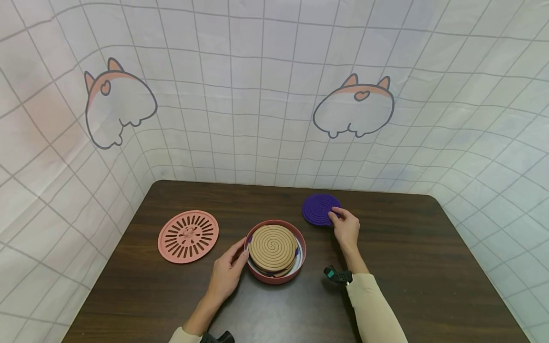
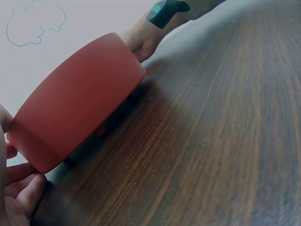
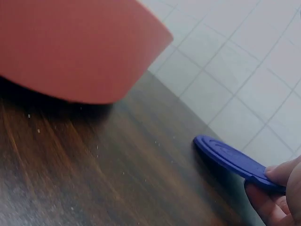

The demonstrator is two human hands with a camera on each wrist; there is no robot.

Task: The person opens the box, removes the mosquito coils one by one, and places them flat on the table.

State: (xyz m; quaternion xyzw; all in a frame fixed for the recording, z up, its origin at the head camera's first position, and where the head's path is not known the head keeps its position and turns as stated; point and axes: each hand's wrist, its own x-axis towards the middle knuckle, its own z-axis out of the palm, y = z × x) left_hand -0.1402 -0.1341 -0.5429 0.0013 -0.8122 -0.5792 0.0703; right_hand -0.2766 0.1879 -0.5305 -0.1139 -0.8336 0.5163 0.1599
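Note:
A round red bowl stands mid-table with a stack of spiral coasters inside; a tan coaster tops it, and purple and tan edges show beneath. My left hand holds the bowl's left side, thumb near the rim, and in the left wrist view its fingers reach the lower edge. Behind the bowl and to its right, my right hand pinches the near right edge of a purple spiral coaster between thumb and fingers. In the right wrist view this coaster is tilted, its held edge raised off the table.
A pink slotted round lid with a small raised middle lies left of the bowl. The dark wooden table ends at a white grid-patterned curtain behind and on both sides. Each wrist wears a black strap with a small camera.

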